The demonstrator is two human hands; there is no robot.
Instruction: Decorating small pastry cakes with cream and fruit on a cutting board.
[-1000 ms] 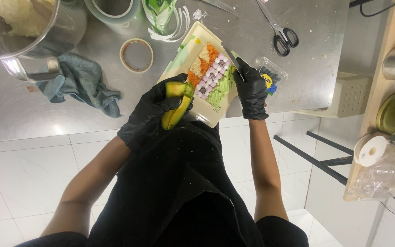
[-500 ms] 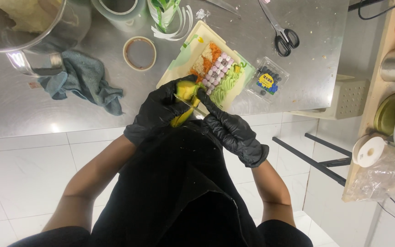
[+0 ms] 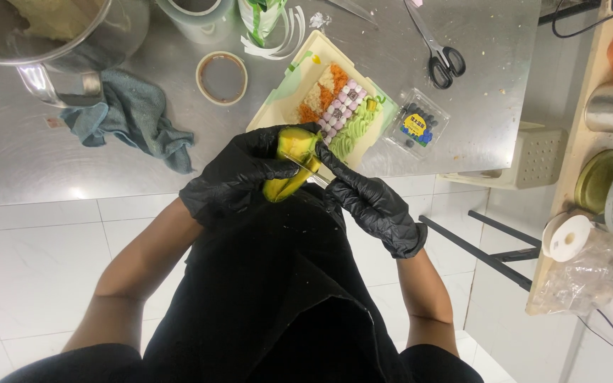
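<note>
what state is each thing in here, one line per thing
left hand: gloved in black, gripping the avocado
right hand: gloved in black, holding a knife to the avocado
avocado: halved, flesh showing, held above the counter edge
knife: pressed into the avocado
tray: open, filled with rows of cut food
scissors: closed, lying flat
tape roll: lying flat
cloth: crumpled
berry box: lid shut

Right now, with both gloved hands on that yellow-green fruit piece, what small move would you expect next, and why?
Probably a short pull of the thin clear blade further through the yellow-green fruit piece. The left hand cups the fruit above the steel table's edge, the right hand presses the blade across it, and the rectangular tray of arranged food sits just beyond.
</note>
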